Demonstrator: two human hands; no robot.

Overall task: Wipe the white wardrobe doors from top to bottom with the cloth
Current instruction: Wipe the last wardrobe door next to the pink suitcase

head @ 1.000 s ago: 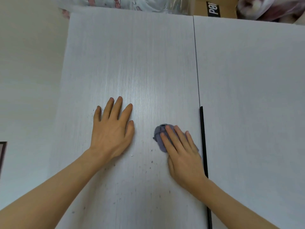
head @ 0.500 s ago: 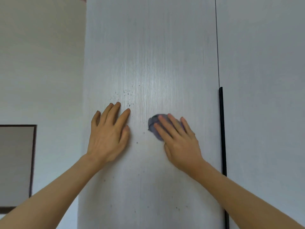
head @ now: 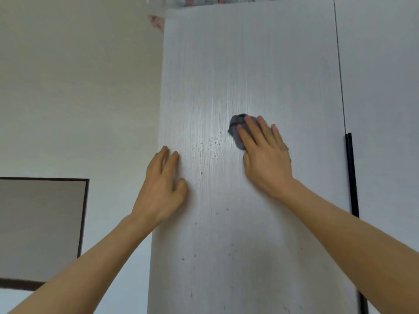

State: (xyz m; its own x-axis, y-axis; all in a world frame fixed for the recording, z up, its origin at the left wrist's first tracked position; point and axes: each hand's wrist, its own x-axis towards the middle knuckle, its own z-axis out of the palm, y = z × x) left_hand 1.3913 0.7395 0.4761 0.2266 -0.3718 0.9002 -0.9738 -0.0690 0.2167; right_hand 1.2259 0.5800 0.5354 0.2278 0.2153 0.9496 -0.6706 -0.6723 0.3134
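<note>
Head view: the left wardrobe door [head: 249, 64] is shown filling the centre of the frame, with the right wardrobe door [head: 385, 87] adjoining it at 3 o'clock. The two are separated by a thin vertical seam, along whose lower part a black handle strip [head: 351, 173] is fitted.

The cloth [head: 237, 130], grey-purple and bunched, is pressed flat against the left door by the right hand [head: 265, 155]. The fingers [head: 251, 132] are extended and laid over the cloth; nothing is gripped. Only the cloth's portion at 10 o'clock of the hand is exposed.

The left hand [head: 162, 189] is placed on the same door near its left edge, at 8 o'clock from the cloth, fingers relaxed and holding nothing.

Dark specks [head: 208, 143] are seen on the door between the hands. A dark-framed panel [head: 43, 230] is mounted on the wall [head: 79, 87] at 9 o'clock. Patterned fabric [head: 204, 0] is visible above the wardrobe at 12 o'clock.
</note>
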